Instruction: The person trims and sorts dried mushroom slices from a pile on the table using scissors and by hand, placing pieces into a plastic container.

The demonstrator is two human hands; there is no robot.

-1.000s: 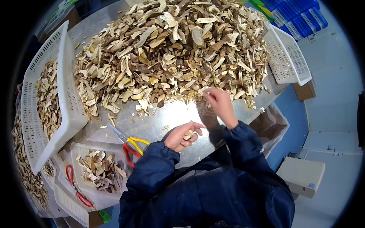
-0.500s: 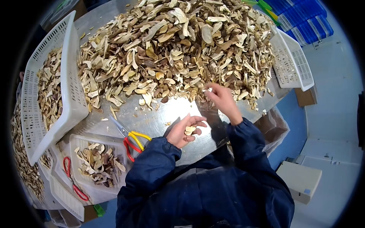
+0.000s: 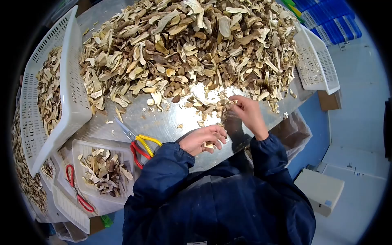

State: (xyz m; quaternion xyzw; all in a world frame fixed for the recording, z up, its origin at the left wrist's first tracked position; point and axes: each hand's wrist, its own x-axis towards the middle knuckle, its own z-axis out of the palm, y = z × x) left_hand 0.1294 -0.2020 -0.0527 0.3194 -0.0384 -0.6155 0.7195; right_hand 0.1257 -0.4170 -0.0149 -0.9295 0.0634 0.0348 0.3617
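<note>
A large heap of dried mushroom slices covers the far part of the metal table. My left hand is curled in front of it, and a pale mushroom slice shows beneath its fingers. My right hand is at the heap's near edge, thumb and fingers bent together among small loose pieces. Whatever lies between those fingertips is too small to tell. Left of my left sleeve lie scissors with one red and one yellow handle, blades pointing away.
A clear plastic tray holds some slices, with red-handled scissors beside it. White perforated baskets stand at the left and right. A lined bin sits below the table's right edge. Blue crates are at the far right.
My right hand has come slightly nearer and right, and small pieces now lie spread on the bare metal before the heap. My left hand has turned palm downward over its slice.
</note>
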